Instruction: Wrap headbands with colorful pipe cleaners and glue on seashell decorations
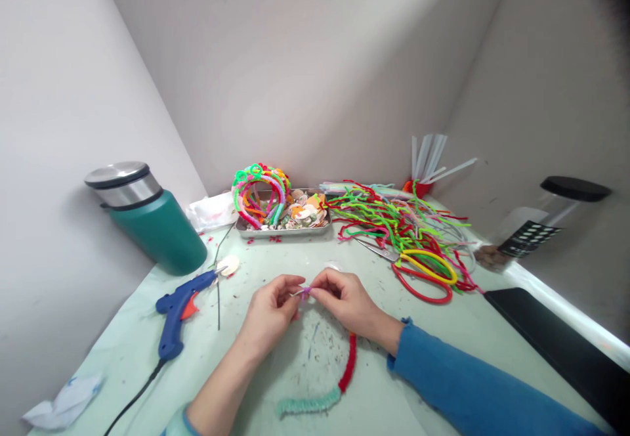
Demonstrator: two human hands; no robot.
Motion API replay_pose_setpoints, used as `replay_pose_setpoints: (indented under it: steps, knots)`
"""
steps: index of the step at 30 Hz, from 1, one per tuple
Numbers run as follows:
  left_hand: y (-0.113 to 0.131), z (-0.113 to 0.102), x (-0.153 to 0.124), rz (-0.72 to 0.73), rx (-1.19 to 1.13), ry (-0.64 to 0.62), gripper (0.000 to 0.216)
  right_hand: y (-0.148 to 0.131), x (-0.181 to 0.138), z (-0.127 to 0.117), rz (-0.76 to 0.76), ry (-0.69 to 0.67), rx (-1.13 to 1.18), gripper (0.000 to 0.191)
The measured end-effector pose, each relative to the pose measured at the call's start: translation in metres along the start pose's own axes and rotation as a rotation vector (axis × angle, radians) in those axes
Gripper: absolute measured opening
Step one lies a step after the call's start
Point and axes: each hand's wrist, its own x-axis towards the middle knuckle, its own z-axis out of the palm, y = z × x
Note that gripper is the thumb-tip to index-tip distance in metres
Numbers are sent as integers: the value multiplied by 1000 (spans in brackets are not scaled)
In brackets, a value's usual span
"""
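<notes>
My left hand [270, 310] and my right hand [347, 302] meet over the middle of the table, both pinched on a small purple fuzzy wire end [306, 290] of a headband. The headband [325, 383] curves down toward me, wrapped in red fuzz on the right side and pale teal fuzz at the bottom. My right arm wears a blue sleeve.
A blue glue gun [178, 309] lies left with its cord trailing off. A teal flask [147, 218] stands at the back left. A metal tray [283, 224] holds wrapped headbands and trinkets. Loose pipe cleaners [394, 222], red and yellow headbands [426, 272], a jar [536, 226], crumpled tissue [63, 404].
</notes>
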Motion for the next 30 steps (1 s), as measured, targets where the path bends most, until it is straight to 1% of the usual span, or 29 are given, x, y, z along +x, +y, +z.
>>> replay_pose_setpoints:
  steps: [4, 6, 11, 16, 19, 21, 24, 28, 30]
  knots:
    - [-4, -1, -2, 208, 375, 73, 22, -1, 0, 0, 10, 0, -8, 12]
    - [-4, -1, -3, 275, 486, 97, 19, -1, 1, 0, 15, -1, -14, 11]
    - [-7, -3, -2, 399, 567, 131, 14, 0, 0, 0, 10, 1, -20, 11]
    - [-6, -3, -3, 427, 577, 146, 10, -1, 0, -1, 6, 6, -23, 11]
    - [-2, -2, -4, 385, 543, 152, 9, -1, 0, 0, -6, 4, -26, 10]
    - [1, -1, -4, 317, 491, 152, 10, -1, 0, 0, -17, 1, -34, 10]
    - [3, -1, -3, 158, 343, 116, 16, -1, 0, 0, -38, -8, -47, 9]
    - [5, -1, -2, -87, 53, 34, 23, -2, -1, -1, -73, -41, -62, 10]
    - [6, -2, -2, -161, -55, 6, 25, -3, -2, -1, -83, -55, -64, 11]
